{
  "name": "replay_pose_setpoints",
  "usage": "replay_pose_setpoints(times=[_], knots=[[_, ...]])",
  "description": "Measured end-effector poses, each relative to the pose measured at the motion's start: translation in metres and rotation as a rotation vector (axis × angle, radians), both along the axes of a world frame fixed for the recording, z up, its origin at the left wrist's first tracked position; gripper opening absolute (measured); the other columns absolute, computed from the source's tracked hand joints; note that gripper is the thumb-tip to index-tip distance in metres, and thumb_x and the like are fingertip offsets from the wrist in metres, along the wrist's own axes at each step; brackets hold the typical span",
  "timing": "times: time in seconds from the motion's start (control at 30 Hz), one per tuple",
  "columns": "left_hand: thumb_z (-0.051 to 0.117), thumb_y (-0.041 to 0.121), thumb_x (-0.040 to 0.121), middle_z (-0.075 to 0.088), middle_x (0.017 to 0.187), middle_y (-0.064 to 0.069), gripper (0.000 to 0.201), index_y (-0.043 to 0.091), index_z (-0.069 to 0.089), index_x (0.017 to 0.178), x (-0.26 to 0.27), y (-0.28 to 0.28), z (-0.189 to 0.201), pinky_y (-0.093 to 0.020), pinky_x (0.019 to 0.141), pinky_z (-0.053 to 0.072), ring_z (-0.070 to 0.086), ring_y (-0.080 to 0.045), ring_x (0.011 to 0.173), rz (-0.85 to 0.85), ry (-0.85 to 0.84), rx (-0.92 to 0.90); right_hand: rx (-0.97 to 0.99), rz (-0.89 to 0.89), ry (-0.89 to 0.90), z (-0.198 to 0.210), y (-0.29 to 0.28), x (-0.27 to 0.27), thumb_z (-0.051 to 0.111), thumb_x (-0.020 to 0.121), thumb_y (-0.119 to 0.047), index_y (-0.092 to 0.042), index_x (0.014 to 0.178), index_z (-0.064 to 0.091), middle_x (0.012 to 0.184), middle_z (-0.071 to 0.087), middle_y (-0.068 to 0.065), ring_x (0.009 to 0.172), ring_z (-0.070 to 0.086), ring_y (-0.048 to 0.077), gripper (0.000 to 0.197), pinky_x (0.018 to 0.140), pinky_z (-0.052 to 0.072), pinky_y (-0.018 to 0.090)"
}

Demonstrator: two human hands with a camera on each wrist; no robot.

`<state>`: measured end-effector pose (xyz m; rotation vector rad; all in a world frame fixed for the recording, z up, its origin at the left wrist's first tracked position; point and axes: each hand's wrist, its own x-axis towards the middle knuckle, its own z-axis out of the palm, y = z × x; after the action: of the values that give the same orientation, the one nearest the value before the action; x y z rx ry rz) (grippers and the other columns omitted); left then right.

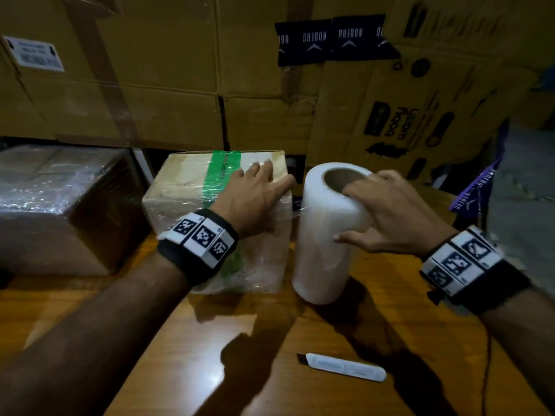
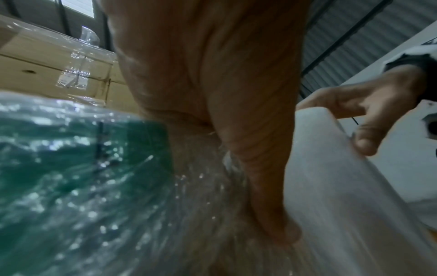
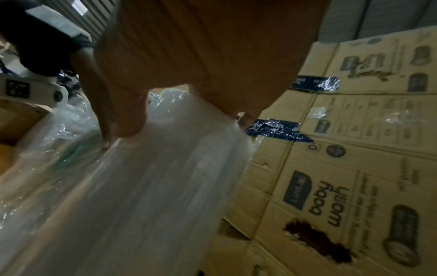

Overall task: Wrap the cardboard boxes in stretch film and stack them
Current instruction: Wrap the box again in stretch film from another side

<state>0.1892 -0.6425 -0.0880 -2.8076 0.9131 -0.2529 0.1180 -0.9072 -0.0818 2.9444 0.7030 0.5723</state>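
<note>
L hand (image 1: pixel 255 193) flat on top of the box (image 1: pixel 186 187), fingers straight & spread, pressing film down, not gripping. Thumb out toward the roll. L wrist view: palm (image 2: pixel 208 78) on crinkled film, green tape (image 2: pixel 71 158) showing through it.

Box sits mid-table (image 1: pixel 300 340), partly wrapped: film over top + front face, front looks loose/wrinkled. Green tape strip (image 1: pixel 223 172) runs across top and down the front.

R hand (image 1: pixel 387 208) grasps the roll (image 1: pixel 324 235) at its top end: fingers hooked into the cardboard core, thumb on the outer wall. Roll stands upright on table, just R of box, slightly tilted. Short bit of film bridges roll and box at the box's top R corner. R wrist view: roll (image 3: pixel 153 186) fills the middle, blurry; can't tell finger detail there.

2nd box (image 1: pixel 60 205), already wrapped, on table far L, apart from the first. Not stacked.

Cutter (image 1: pixel 342 366) lies flat near table front, blade end pointing L, well apart from both hands.

Wall of big cartons (image 1: pixel 150 70) behind, some w/ dark tape (image 1: pixel 330 40). Marker bands on both wrists.
</note>
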Motion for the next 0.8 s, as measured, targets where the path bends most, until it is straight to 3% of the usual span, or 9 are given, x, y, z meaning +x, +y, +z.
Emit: replay_pose_setpoints(times=[0.13, 0.23, 0.3, 0.37, 0.43, 0.57, 0.67, 0.73, 0.8], knots=[[0.086, 0.059, 0.069, 0.04, 0.149, -0.017, 0.095, 0.035, 0.033, 0.144, -0.013, 0.013, 0.004, -0.051, 0.105, 0.045, 0.046, -0.035, 0.131, -0.07, 0.003, -0.037, -0.066, -0.179, -0.062, -0.007, 0.026, 0.016, 0.032, 0.078, -0.096, -0.022, 0.094, 0.058, 0.085, 0.067, -0.002, 0.084, 0.061, 0.025, 0.079, 0.089, 0.035, 0.044], [0.09, 0.053, 0.068, 0.043, 0.151, -0.016, 0.09, 0.034, 0.04, 0.141, -0.025, 0.023, 0.008, -0.05, 0.107, 0.046, 0.047, -0.035, 0.133, -0.124, 0.043, -0.075, -0.022, -0.117, -0.041, -0.012, 0.014, 0.021, 0.039, 0.081, -0.092, -0.02, 0.112, 0.063, 0.103, 0.071, 0.0, 0.099, 0.064, 0.025, 0.081, 0.115, 0.03, 0.054], [0.092, 0.049, 0.066, 0.044, 0.152, -0.016, 0.087, 0.035, 0.041, 0.135, -0.032, 0.03, 0.009, -0.049, 0.109, 0.045, 0.047, -0.034, 0.135, -0.161, 0.069, -0.093, -0.041, -0.061, -0.041, -0.011, 0.003, 0.017, 0.04, 0.085, -0.089, -0.021, 0.107, 0.06, 0.096, 0.068, -0.002, 0.096, 0.064, 0.023, 0.073, 0.12, 0.029, 0.053], [0.094, 0.047, 0.064, 0.042, 0.156, -0.017, 0.086, 0.034, 0.042, 0.131, -0.038, 0.037, 0.01, -0.049, 0.112, 0.044, 0.047, -0.036, 0.138, -0.197, 0.093, -0.12, -0.096, -0.124, -0.051, -0.01, 0.005, 0.018, 0.03, 0.085, -0.092, -0.024, 0.097, 0.057, 0.085, 0.065, -0.003, 0.088, 0.064, 0.024, 0.074, 0.108, 0.037, 0.048], [0.093, 0.052, 0.064, 0.037, 0.161, -0.018, 0.086, 0.032, 0.047, 0.134, -0.043, 0.041, 0.01, -0.047, 0.115, 0.039, 0.044, -0.036, 0.142, -0.207, 0.111, -0.145, -0.124, -0.243, -0.065, -0.009, 0.018, 0.024, 0.026, 0.081, -0.096, -0.023, 0.104, 0.061, 0.088, 0.07, 0.0, 0.091, 0.066, 0.026, 0.084, 0.101, 0.038, 0.047], [0.063, 0.09, 0.07, 0.044, 0.151, -0.014, 0.088, 0.03, 0.049, 0.133, -0.051, 0.03, 0.003, -0.049, 0.112, 0.04, 0.046, -0.031, 0.132, -0.139, 0.058, -0.245, 0.023, -0.178, 0.02, -0.008, 0.018, 0.034, 0.04, 0.077, -0.091, -0.018, 0.125, 0.057, 0.112, 0.069, 0.006, 0.106, 0.063, 0.029, 0.09, 0.104, 0.041, 0.047], [0.066, 0.076, 0.079, 0.053, 0.133, -0.01, 0.101, 0.02, 0.031, 0.155, -0.054, 0.024, -0.012, -0.044, 0.104, 0.046, 0.053, -0.025, 0.113, -0.056, -0.038, -0.413, -0.032, -0.125, 0.034, -0.008, 0.002, 0.027, 0.038, 0.081, -0.087, -0.022, 0.113, 0.057, 0.107, 0.066, 0.002, 0.1, 0.06, 0.026, 0.075, 0.096, 0.047, 0.043], [0.067, 0.069, 0.08, 0.05, 0.144, -0.01, 0.109, 0.012, 0.022, 0.162, -0.054, 0.026, -0.019, -0.044, 0.112, 0.039, 0.051, -0.024, 0.125, -0.026, -0.077, -0.438, -0.093, -0.194, 0.0, -0.007, 0.001, 0.026, 0.029, 0.079, -0.091, -0.026, 0.096, 0.053, 0.09, 0.065, 0.0, 0.089, 0.062, 0.025, 0.071, 0.094, 0.047, 0.044], [0.064, 0.068, 0.084, 0.039, 0.161, -0.007, 0.1, 0.016, 0.029, 0.162, -0.055, 0.033, -0.019, -0.045, 0.123, 0.024, 0.041, -0.022, 0.143, -0.046, -0.051, -0.389, -0.12, -0.275, -0.062, -0.006, 0.009, 0.032, 0.026, 0.079, -0.092, -0.024, 0.092, 0.057, 0.081, 0.066, 0.002, 0.081, 0.063, 0.026, 0.076, 0.091, 0.046, 0.044]])
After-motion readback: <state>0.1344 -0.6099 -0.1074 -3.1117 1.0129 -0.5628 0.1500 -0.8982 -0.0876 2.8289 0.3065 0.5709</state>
